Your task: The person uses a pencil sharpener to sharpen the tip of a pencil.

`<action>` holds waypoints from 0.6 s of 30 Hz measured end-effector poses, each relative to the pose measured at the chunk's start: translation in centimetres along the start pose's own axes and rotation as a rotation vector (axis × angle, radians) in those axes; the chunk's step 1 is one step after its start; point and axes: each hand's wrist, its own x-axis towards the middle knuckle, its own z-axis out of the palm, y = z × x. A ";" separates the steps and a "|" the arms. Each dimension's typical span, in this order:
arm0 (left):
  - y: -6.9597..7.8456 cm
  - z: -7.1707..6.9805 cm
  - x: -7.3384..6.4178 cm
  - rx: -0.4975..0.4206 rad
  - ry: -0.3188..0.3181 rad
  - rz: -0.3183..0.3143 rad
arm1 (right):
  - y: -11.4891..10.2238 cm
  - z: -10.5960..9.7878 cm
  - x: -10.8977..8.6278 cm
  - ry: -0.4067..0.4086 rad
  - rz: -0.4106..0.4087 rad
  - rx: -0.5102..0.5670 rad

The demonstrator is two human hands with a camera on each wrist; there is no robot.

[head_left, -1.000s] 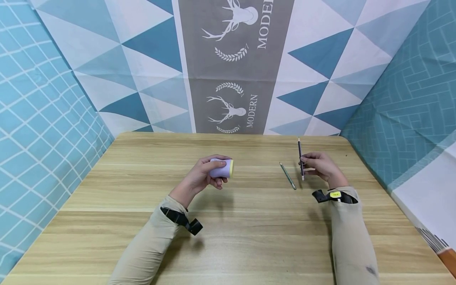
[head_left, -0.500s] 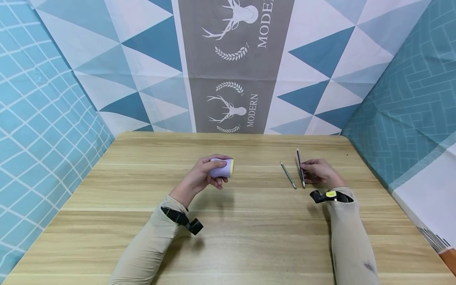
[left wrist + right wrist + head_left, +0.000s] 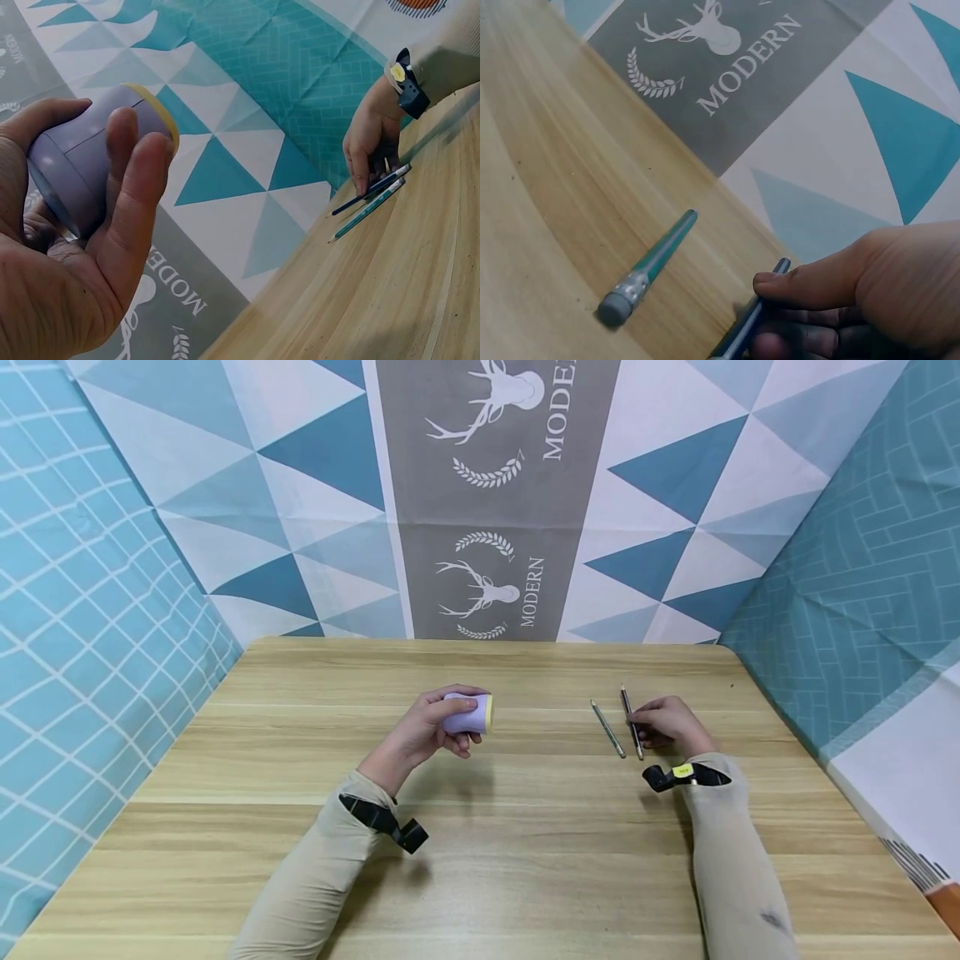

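My left hand (image 3: 431, 727) grips a lavender cup-shaped container (image 3: 465, 715) with a yellow rim, held on its side above the table. In the left wrist view, fingers and thumb wrap round the container (image 3: 90, 157); its inside is hidden. At the right, my right hand (image 3: 667, 724) pinches a dark blue pencil (image 3: 626, 702) between thumb and fingers, low at the tabletop. Just left of it lies a green pencil (image 3: 607, 728), roughly parallel and apart. The right wrist view shows the grey eraser end of the green pencil (image 3: 656, 259) and the thumb on the dark pencil (image 3: 744, 330).
Both pencils and hands are over a wooden table (image 3: 525, 843). Patterned cloth (image 3: 480, 502) hangs behind its far edge, with blue cloths on both sides. Each wrist wears a black camera strap.
My right hand has lowered the dark blue pencil from a raised, more upright pose down to the table, beside the green one. The left hand and its container stay still.
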 end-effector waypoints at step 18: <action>0.9 -0.6 -0.3 0.052 -0.123 -0.049 | 0.1 0.5 0.2 0.074 -0.007 -0.115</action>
